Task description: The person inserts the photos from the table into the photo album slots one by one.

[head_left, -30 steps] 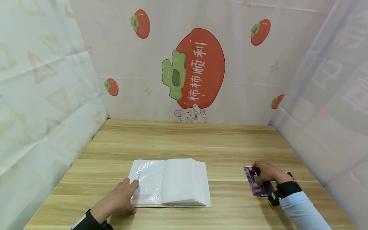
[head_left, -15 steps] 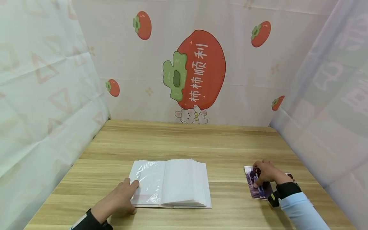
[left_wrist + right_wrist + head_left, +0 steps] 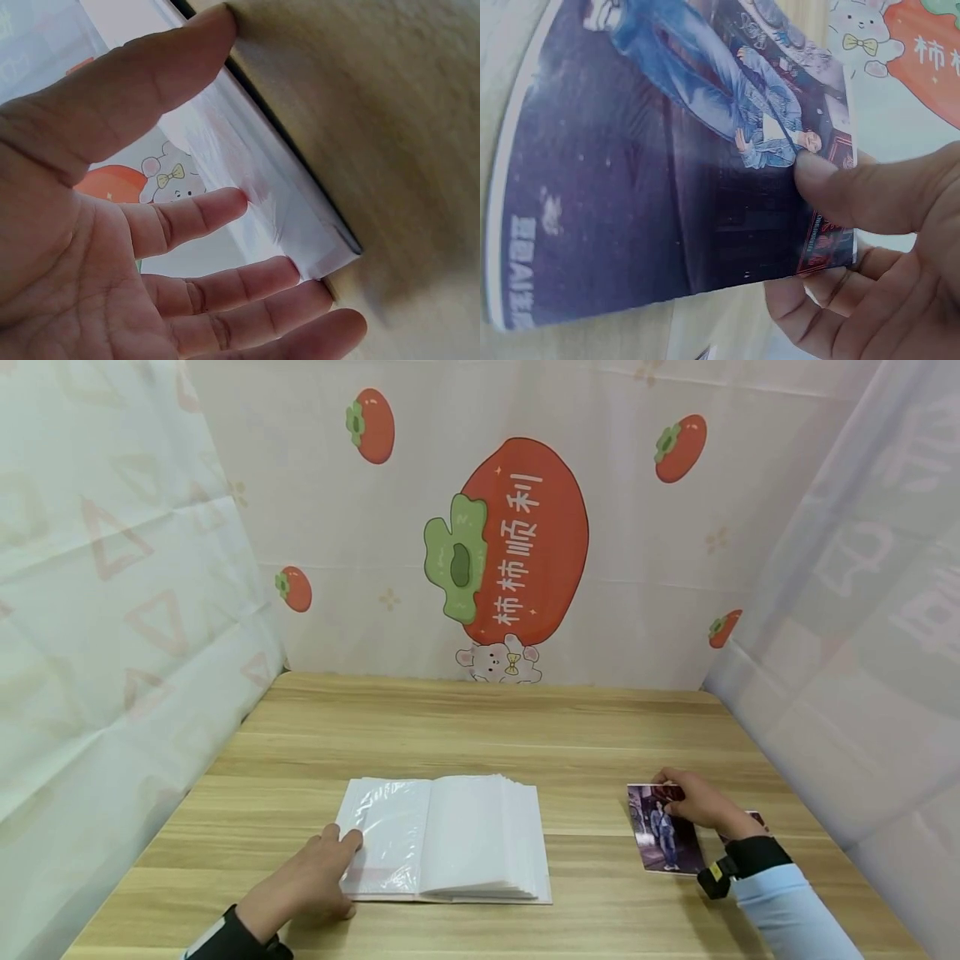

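An open photo album [image 3: 465, 835] with white pages and clear sleeves lies on the table. My left hand [image 3: 311, 868] rests at its left edge; the left wrist view has straight, spread fingertips touching the album's edge [image 3: 281, 187]. On the right, my right hand [image 3: 697, 797] holds a photo [image 3: 675, 852] by its far end. Up close in the right wrist view, the thumb [image 3: 829, 184] lies on the printed face and the fingers are behind. The print [image 3: 652, 202] shows a person in denim against a dark purple background, and it is tilted up off the table.
Another photo [image 3: 756, 818] lies on the wooden table [image 3: 480, 727], partly hidden under my right wrist. White printed cloth [image 3: 337, 510] walls in the back and both sides.
My right hand has drawn the photo slightly left and raised it, so more of its face shows. The left hand and the album have stayed in place.
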The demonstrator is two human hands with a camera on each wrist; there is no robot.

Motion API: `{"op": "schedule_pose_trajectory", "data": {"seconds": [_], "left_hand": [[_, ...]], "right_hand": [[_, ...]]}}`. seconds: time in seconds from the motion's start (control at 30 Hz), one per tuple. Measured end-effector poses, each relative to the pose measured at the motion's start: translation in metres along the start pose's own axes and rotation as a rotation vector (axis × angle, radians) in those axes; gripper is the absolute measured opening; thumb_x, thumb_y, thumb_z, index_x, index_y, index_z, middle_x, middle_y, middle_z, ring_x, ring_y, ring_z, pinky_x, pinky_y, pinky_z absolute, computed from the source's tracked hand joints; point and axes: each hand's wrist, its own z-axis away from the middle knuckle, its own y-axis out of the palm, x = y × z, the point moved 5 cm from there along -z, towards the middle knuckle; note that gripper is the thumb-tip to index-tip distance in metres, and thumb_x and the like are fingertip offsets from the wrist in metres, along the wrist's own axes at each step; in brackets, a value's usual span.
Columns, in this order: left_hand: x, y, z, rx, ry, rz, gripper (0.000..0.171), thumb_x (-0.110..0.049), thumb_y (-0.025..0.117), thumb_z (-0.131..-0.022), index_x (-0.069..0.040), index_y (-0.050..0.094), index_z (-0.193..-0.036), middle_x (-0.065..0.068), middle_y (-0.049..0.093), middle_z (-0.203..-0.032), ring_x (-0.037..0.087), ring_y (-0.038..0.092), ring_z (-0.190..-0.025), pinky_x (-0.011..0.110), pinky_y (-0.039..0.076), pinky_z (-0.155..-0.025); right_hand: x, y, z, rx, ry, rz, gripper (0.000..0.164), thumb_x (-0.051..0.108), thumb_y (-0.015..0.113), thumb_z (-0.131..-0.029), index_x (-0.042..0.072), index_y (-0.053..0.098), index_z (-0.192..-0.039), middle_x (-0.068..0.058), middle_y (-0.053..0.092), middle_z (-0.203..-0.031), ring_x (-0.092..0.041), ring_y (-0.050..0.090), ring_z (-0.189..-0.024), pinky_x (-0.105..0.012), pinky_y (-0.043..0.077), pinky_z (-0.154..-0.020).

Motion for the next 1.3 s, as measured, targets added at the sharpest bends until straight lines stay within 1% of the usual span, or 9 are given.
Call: {"op": "schedule_pose_trajectory", "data": {"seconds": [0.2,0.37,0.57,0.67,0.77,0.83,0.93,1.03,1.3], "left_hand": [[0.0014,0.0002,-0.0009,-0.006,0.01,-0.002,0.068,-0.014,0.089,-0.052,-0.001,0.052,-0.108,0.011,0.04,-0.087,0.026,0.04,-0.073,0.041,0.039,-0.063],[0.0013,0.0002,-0.0005,-0.006,0.009,0.0,0.068,-0.015,0.089,-0.052,-0.001,0.053,-0.107,0.011,0.04,-0.086,0.026,0.04,-0.072,0.041,0.039,-0.063],[0.003,-0.0031,-0.0019,-0.045,0.025,-0.046,0.063,-0.014,0.087,-0.05,-0.003,0.055,-0.103,0.011,0.042,-0.083,0.025,0.043,-0.068,0.041,0.04,-0.059],[0.004,-0.004,-0.0027,-0.072,0.024,-0.062,0.059,-0.012,0.087,-0.05,-0.006,0.055,-0.099,0.01,0.04,-0.084,0.025,0.041,-0.07,0.039,0.038,-0.057],[0.003,-0.0038,-0.0031,-0.1,0.042,-0.062,0.062,-0.009,0.087,-0.049,-0.007,0.057,-0.103,0.012,0.042,-0.095,0.028,0.042,-0.08,0.037,0.04,-0.059],[0.001,-0.0035,-0.003,-0.11,0.087,-0.059,0.066,-0.005,0.087,-0.048,-0.008,0.057,-0.107,0.016,0.044,-0.106,0.031,0.045,-0.089,0.039,0.043,-0.062],[-0.0019,-0.0021,-0.003,-0.088,0.162,-0.041,0.068,0.0,0.084,-0.05,-0.007,0.059,-0.112,0.02,0.046,-0.119,0.036,0.049,-0.097,0.046,0.046,-0.071],[-0.0034,-0.0009,-0.0029,-0.052,0.216,-0.022,0.065,0.002,0.083,-0.053,-0.004,0.06,-0.113,0.022,0.048,-0.119,0.038,0.051,-0.097,0.052,0.044,-0.078],[-0.0029,-0.0011,-0.0034,-0.024,0.217,-0.014,0.064,0.001,0.082,-0.055,-0.004,0.06,-0.114,0.027,0.046,-0.123,0.045,0.047,-0.105,0.055,0.041,-0.084]], "right_hand": [[0.0028,-0.0029,-0.0003,-0.033,-0.032,0.024,0.03,-0.015,0.058,-0.076,-0.006,0.06,-0.104,-0.018,0.06,-0.097,-0.024,0.051,-0.079,-0.036,0.043,-0.065],[0.002,-0.0026,-0.0002,-0.021,-0.01,0.028,0.03,-0.013,0.058,-0.078,-0.007,0.06,-0.108,-0.024,0.059,-0.104,-0.029,0.054,-0.087,-0.037,0.044,-0.066],[0.0034,-0.0029,0.0021,0.02,0.03,-0.076,0.033,-0.01,0.058,-0.083,-0.009,0.056,-0.116,-0.03,0.054,-0.112,-0.033,0.055,-0.093,-0.035,0.045,-0.066],[0.0059,-0.0042,0.0028,0.031,0.047,-0.136,0.035,-0.008,0.058,-0.084,-0.011,0.054,-0.119,-0.027,0.056,-0.109,-0.029,0.056,-0.087,-0.033,0.045,-0.065],[0.0072,-0.0045,0.0029,0.039,0.073,-0.179,0.037,-0.007,0.058,-0.085,-0.012,0.052,-0.121,-0.024,0.058,-0.106,-0.024,0.056,-0.082,-0.032,0.045,-0.064],[0.0069,-0.0042,0.0027,0.045,0.091,-0.203,0.038,-0.007,0.058,-0.085,-0.013,0.051,-0.122,-0.024,0.057,-0.107,-0.023,0.056,-0.081,-0.032,0.046,-0.063],[0.0056,-0.0033,0.0023,0.057,0.093,-0.236,0.039,-0.008,0.057,-0.085,-0.013,0.05,-0.123,-0.025,0.055,-0.108,-0.024,0.056,-0.083,-0.032,0.047,-0.063],[0.0049,-0.0031,0.0022,0.069,0.081,-0.282,0.038,-0.008,0.056,-0.085,-0.014,0.049,-0.122,-0.025,0.055,-0.107,-0.026,0.056,-0.083,-0.032,0.049,-0.063],[0.006,-0.0076,0.0028,0.071,0.159,-0.454,0.04,-0.003,0.053,-0.09,-0.015,0.043,-0.127,-0.026,0.055,-0.108,-0.027,0.058,-0.082,-0.037,0.051,-0.066]]}}
